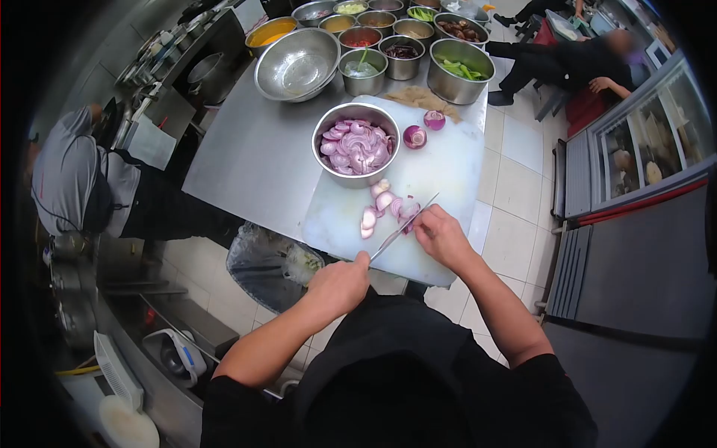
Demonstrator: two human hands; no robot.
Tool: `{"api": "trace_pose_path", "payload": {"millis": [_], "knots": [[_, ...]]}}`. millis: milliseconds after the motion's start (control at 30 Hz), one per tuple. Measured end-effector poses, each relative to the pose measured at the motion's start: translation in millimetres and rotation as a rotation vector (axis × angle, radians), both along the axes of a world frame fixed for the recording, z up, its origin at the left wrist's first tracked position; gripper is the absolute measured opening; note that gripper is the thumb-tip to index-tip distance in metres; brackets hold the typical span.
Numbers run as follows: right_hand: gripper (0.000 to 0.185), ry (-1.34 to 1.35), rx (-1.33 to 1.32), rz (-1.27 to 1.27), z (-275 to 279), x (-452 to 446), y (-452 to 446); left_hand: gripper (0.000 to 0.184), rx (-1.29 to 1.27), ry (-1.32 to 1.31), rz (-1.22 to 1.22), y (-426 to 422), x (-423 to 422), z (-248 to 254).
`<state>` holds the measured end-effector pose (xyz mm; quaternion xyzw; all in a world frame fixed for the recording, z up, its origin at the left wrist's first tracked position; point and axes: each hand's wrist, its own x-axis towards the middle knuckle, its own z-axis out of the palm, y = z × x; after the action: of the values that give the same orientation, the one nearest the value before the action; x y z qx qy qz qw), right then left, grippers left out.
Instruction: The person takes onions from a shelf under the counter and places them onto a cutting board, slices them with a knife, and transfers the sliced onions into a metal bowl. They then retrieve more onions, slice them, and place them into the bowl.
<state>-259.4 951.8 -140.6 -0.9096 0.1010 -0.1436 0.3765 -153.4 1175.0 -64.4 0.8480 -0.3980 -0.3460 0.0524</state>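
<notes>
My left hand (338, 286) is wrapped around the handle of a knife (386, 245), whose blade slants up and right over the cutting board (328, 216). At the blade's far end, the bent fingers of my right hand (441, 235) press on a purple onion (408, 211), partly hidden by the blade and fingers. Cut onion slices (369, 218) lie loose to the left of the knife. Beyond them, a steel bowl (323, 166) full of sliced onion stands partly on the board. Two peeled purple onions, one nearer (414, 137) and one farther (434, 120), rest right of this bowl.
A large steel colander-like bowl (297, 63) and several food containers, one with cut greens (461, 69), crowd the table's far end. A crumpled brown cloth (422, 99) touches the board. A lined bin (258, 261) stands below left. Other people are at left (82, 175) and upper right (590, 63).
</notes>
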Motion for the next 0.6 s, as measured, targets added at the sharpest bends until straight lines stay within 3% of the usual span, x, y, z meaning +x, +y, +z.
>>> {"api": "trace_pose_path", "payload": {"millis": [133, 233, 333, 433, 600], "knots": [[0.006, -0.038, -0.012, -0.053, -2.0, -1.1, 3.9, 0.022, 0.006, -0.041, -0.058, -10.7, 10.9, -13.5], [0.006, -0.046, -0.015, -0.086, -5.2, -1.0, 6.0, 0.022, 0.036, -0.026, -0.058, -0.1, 2.8, 18.3], [0.006, -0.055, -0.04, -0.097, -5.5, 0.6, 8.3, 0.024, -0.01, -0.007, -0.022, -6.1, 5.0, -21.1], [0.005, -0.047, -0.035, -0.109, -3.1, 0.4, 7.3, 0.026, -0.011, -0.028, -0.034, -8.7, 10.2, 6.4], [0.005, -0.096, -0.082, -0.109, -9.0, -0.2, 8.6, 0.029, -0.018, -0.004, -0.051, -6.7, 12.7, -27.2]]}}
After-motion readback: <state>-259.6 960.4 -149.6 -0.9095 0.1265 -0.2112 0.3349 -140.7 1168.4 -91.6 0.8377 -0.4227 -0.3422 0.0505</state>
